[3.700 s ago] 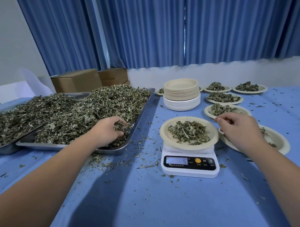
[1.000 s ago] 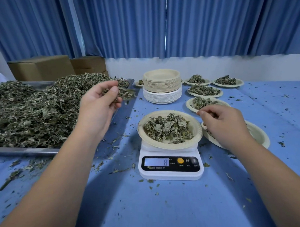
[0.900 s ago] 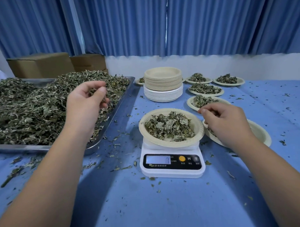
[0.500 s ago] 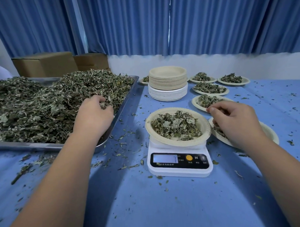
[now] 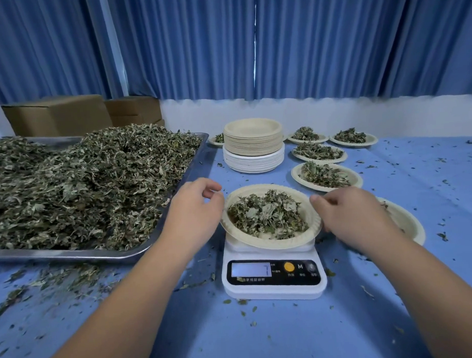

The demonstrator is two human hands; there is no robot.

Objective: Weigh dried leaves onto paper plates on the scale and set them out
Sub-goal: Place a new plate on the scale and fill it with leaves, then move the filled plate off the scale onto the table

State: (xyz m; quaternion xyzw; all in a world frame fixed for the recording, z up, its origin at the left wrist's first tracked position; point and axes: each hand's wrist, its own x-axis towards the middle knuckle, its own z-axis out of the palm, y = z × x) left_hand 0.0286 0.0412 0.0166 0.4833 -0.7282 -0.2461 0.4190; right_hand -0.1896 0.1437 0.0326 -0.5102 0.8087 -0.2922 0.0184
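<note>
Paper plate (image 5: pixel 272 244) of dried leaves (image 5: pixel 265 215) sits on the scale (image 5: pixel 273 291), front-centre of the tabletop (image 5: pixel 262 338). Left hand (image 5: pixel 193 212) and right hand (image 5: pixel 348 215) flank its rim, fingers curled, and there's no telling whether either grips. A heaped tray (image 5: pixel 71 256) crowds the left edge, the plate stack (image 5: pixel 253 146) stands behind, and filled plates (image 5: pixel 319 151) line up toward the far edge.

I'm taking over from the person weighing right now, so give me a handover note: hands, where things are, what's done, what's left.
Left hand is at the left rim of the plate on the scale, right hand at its right rim; whether either grips it is unclear.
That plate holds leaves; the display seems to read 7.
Done: several filled plates set out behind it.
Left: set this plate out, take an empty one from the stack, refill from the tray of dried leaves.
</note>
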